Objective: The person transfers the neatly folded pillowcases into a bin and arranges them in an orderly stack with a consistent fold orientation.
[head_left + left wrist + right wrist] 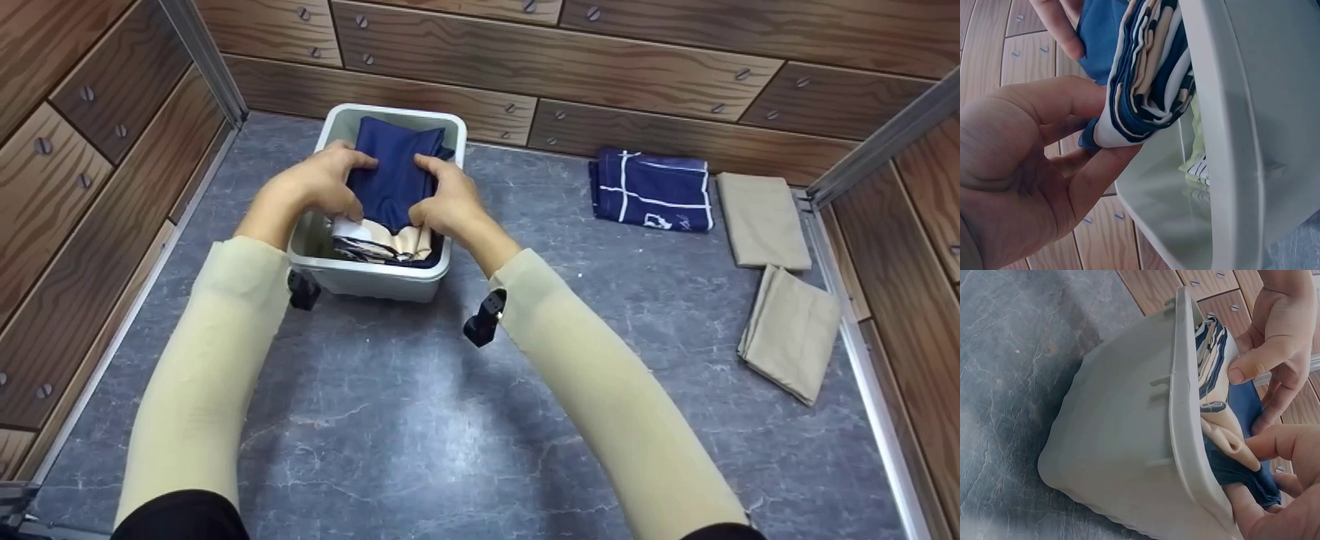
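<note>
A pale grey plastic bin (360,264) stands near the back wall, left of centre. Folded navy cloth (394,169) lies in its mouth, with cream, white and navy layers (1148,79) bunched at the near end. My left hand (322,180) pinches the left side of this layered cloth between thumb and fingers, as the left wrist view shows. On the opposite side, my right hand (454,199) grips the cloth beside a cream fold (1233,441), fingers just inside the bin's rim. Lower in the bin, a light green printed item (1199,149) shows beside the cloth.
To the right on the grey marbled floor (585,337) lies a folded navy cloth with white lines (652,189). Two folded beige cloths (763,219) are beside it, near the right wall. Wood-patterned walls (525,60) with metal edging enclose the back and sides.
</note>
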Tool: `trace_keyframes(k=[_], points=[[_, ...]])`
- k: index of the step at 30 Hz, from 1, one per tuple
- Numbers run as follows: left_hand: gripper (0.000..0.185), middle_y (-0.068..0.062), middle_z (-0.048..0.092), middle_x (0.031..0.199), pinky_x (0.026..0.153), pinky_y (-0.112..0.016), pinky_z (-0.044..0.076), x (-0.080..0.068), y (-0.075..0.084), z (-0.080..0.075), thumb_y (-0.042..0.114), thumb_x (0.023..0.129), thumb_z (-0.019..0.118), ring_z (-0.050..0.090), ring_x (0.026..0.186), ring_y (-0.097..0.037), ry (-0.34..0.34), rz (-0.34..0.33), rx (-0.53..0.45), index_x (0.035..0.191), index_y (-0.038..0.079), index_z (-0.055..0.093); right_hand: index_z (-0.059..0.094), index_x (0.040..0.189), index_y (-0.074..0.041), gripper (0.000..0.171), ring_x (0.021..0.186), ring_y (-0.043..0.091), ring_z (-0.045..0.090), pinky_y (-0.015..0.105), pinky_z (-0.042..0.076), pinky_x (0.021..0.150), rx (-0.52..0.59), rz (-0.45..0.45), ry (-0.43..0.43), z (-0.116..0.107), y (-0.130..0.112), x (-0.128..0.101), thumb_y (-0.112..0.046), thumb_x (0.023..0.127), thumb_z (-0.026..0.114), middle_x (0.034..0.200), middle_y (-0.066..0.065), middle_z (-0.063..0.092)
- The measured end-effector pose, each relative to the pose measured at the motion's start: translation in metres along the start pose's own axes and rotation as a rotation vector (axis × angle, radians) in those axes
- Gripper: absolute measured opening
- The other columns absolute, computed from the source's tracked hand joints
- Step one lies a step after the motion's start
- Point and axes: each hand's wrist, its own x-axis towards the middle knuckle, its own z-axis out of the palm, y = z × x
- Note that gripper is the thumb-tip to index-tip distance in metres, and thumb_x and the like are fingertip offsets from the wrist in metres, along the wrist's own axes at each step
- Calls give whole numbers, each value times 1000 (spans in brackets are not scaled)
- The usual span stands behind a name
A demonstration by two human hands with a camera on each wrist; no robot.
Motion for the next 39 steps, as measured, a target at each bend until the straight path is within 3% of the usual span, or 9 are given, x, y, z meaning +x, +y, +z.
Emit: trace_keyframes(k=[10,16,39], points=[[86,-28,29,151,119,-50,28,1,-4,0,2,72,74,32,139,-40,-4,-16,-6,151,2,40,46,150,-23,93,122,16,45,26,46,94,-49,8,-15,3,-2,6,7,66,72,152,3,46],[86,-28,30,150,117,-50,30,4,-6,2,2,73,74,34,137,-39,-8,-32,-6,151,2,39,45,151,-23,93,126,15,44,26,43,100,-69,9,-27,3,-2,9,7,67,73,153,4,45],[86,-27,32,149,118,-49,29,6,-13,1,0,74,74,35,137,-38,-7,-23,-2,152,4,38,45,150,-21,93,128,15,43,25,42,100,-46,2,-29,1,-2,9,8,66,73,153,5,45]])
